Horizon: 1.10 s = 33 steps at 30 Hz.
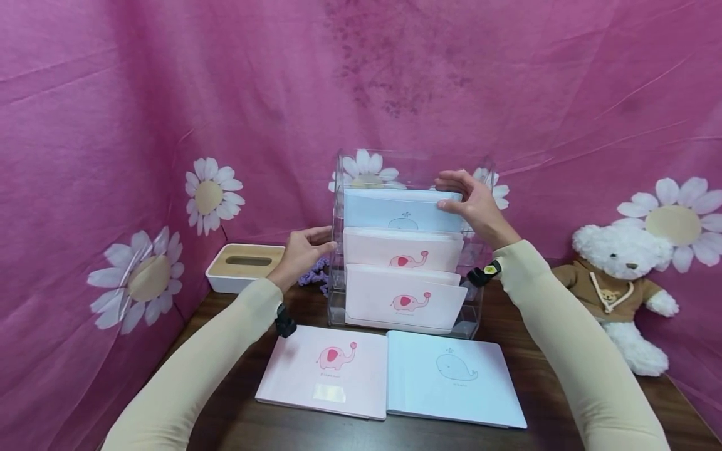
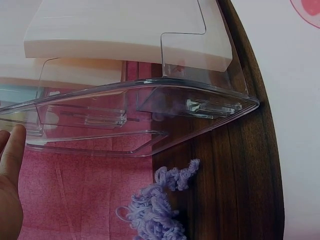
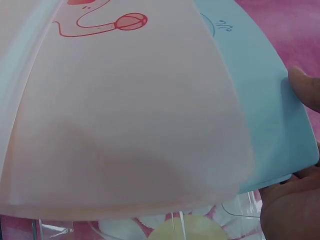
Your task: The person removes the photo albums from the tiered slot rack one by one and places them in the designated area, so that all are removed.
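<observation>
A clear plastic tiered rack (image 1: 337,282) stands on the table and holds blue and pink booklets in rising tiers. My right hand (image 1: 472,203) pinches the right edge of the blue whale booklet (image 1: 389,210) in the top tier, thumb in front and fingers behind. The right wrist view shows my thumb on the blue cover (image 3: 270,120). Below it sit a pink elephant booklet (image 1: 369,247) and, in the lowest tier, another pink booklet (image 1: 366,300). Against the rack's left side rests my left hand (image 1: 301,254), its fingers fairly straight along the side panel (image 2: 145,85).
In front of the rack lie a flat pink elephant booklet (image 1: 287,369) and a flat blue whale booklet (image 1: 417,382), side by side. A wood-topped tissue box (image 1: 225,285) and purple flowers (image 1: 316,275) are at the left. A white teddy bear (image 1: 620,294) sits at the right.
</observation>
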Each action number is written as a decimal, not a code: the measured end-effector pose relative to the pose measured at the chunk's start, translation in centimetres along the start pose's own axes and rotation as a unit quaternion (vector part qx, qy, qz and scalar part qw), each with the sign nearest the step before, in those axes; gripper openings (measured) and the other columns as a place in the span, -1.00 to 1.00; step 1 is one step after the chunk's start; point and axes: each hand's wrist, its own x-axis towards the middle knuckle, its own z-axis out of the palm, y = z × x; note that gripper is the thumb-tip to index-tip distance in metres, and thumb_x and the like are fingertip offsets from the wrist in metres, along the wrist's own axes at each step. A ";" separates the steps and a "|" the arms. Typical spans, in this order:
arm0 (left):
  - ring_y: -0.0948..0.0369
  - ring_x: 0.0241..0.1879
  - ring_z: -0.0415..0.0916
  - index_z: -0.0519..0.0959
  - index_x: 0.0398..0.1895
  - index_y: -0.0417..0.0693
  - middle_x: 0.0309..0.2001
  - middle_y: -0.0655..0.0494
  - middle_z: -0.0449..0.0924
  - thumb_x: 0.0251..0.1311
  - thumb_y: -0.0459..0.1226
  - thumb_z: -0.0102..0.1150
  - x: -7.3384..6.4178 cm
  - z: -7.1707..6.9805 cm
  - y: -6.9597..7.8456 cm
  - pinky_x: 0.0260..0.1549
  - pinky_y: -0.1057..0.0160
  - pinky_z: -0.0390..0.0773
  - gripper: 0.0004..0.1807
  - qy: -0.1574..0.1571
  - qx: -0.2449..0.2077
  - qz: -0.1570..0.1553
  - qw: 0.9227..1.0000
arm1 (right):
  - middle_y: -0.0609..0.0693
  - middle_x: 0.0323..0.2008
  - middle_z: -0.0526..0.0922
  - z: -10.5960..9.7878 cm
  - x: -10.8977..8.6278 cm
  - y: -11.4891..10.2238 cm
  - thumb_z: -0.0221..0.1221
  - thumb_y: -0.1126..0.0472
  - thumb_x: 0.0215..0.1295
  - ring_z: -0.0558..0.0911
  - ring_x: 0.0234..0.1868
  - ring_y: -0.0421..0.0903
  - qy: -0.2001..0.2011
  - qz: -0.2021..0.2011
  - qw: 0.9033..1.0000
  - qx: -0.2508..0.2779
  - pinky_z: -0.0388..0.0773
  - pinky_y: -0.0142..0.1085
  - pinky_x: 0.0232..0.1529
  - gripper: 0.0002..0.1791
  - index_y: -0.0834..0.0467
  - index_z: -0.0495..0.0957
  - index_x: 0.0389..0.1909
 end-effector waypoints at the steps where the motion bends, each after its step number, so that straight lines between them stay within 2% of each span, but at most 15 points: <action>1: 0.07 0.29 0.57 0.56 0.31 -0.07 0.24 -0.07 0.64 0.25 -0.26 0.39 0.0 0.0 0.0 0.29 0.06 0.56 -0.46 0.001 0.000 0.000 1.000 | 0.24 0.38 0.45 0.1 0.1 0.1 0.31 0.30 0.30 0.44 0.38 0.01 -0.002 0.000 1.000 -0.004 0.47 -0.63 0.09 -0.28 0.21 0.29 0.46; 4: 0.07 0.29 0.57 0.57 0.30 -0.07 0.24 -0.07 0.64 0.24 -0.25 0.39 0.0 0.0 0.0 0.29 0.06 0.56 -0.46 0.002 0.002 0.001 1.000 | 0.22 0.36 0.49 0.2 0.2 0.3 0.32 0.29 0.29 0.46 0.36 -0.01 -0.001 0.005 1.000 -0.018 0.48 -0.61 0.07 -0.29 0.19 0.32 0.44; 7: 0.06 0.28 0.58 0.57 0.30 -0.08 0.24 -0.08 0.64 0.24 -0.26 0.39 0.0 0.0 0.1 0.29 0.05 0.56 -0.46 0.003 0.002 0.002 1.000 | 0.20 0.36 0.52 0.3 0.4 0.6 0.32 0.31 0.27 0.44 0.40 -0.04 0.005 0.019 0.999 -0.027 0.46 -0.55 0.15 -0.31 0.16 0.36 0.43; 11: 0.05 0.28 0.58 0.57 0.30 -0.09 0.24 -0.09 0.64 0.24 -0.26 0.39 0.0 0.0 0.2 0.28 0.05 0.57 -0.46 0.002 0.003 0.007 1.000 | 0.17 0.37 0.51 0.6 0.5 1.1 0.34 0.32 0.24 0.40 0.43 -0.06 0.020 0.041 0.998 -0.032 0.38 -0.28 0.41 -0.31 0.14 0.40 0.41; 13: 0.05 0.28 0.58 0.56 0.30 -0.09 0.24 -0.09 0.64 0.24 -0.26 0.39 0.0 0.0 0.2 0.28 0.05 0.57 -0.46 0.002 0.004 0.010 1.000 | 0.13 0.39 0.49 0.8 0.4 1.2 0.34 0.31 0.23 0.42 0.39 -0.06 0.031 0.049 0.998 -0.032 0.36 -0.14 0.46 -0.32 0.12 0.42 0.40; 15: 0.05 0.28 0.58 0.57 0.30 -0.09 0.24 -0.09 0.64 0.24 -0.26 0.39 0.1 0.0 0.3 0.28 0.05 0.57 -0.46 0.002 0.004 0.011 1.000 | 0.12 0.39 0.48 1.0 0.4 1.4 0.34 0.28 0.24 0.49 0.30 -0.04 0.037 0.057 0.997 -0.038 0.42 -0.07 0.43 -0.34 0.10 0.43 0.39; 20: 0.04 0.28 0.58 0.57 0.30 -0.09 0.24 -0.09 0.64 0.24 -0.26 0.39 0.0 0.0 0.3 0.27 0.04 0.57 -0.46 0.005 0.005 0.010 1.000 | 0.12 0.33 0.50 1.3 0.2 1.7 0.34 0.21 0.27 0.58 0.11 -0.06 0.049 0.073 0.994 -0.064 0.62 -0.17 0.21 -0.38 0.05 0.46 0.37; 26: 0.06 0.28 0.57 0.57 0.30 -0.06 0.25 -0.07 0.64 0.24 -0.24 0.40 0.0 0.0 0.0 0.25 0.04 0.59 -0.46 0.006 0.012 0.003 1.000 | 0.13 0.28 0.52 1.6 0.2 1.8 0.34 0.20 0.29 0.59 0.11 0.00 0.057 0.081 0.993 -0.066 0.63 -0.09 0.20 -0.41 0.08 0.48 0.34; 29: 0.07 0.28 0.58 0.57 0.30 -0.05 0.24 -0.06 0.64 0.24 -0.24 0.40 0.0 0.0 -0.1 0.25 0.05 0.60 -0.46 0.007 0.013 0.000 1.000 | 0.14 0.28 0.53 1.7 0.1 1.7 0.33 0.18 0.30 0.59 0.10 -0.01 0.059 0.083 0.992 -0.071 0.64 -0.14 0.18 -0.43 0.10 0.48 0.33; 33: 0.07 0.27 0.58 0.57 0.30 -0.04 0.24 -0.05 0.65 0.24 -0.24 0.40 0.0 0.0 -0.2 0.25 0.04 0.60 -0.46 0.007 0.013 0.004 1.000 | 0.17 0.32 0.49 1.8 0.0 1.5 0.33 0.16 0.31 0.56 0.14 0.02 0.065 0.095 0.991 -0.071 0.61 -0.05 0.26 -0.44 0.15 0.47 0.31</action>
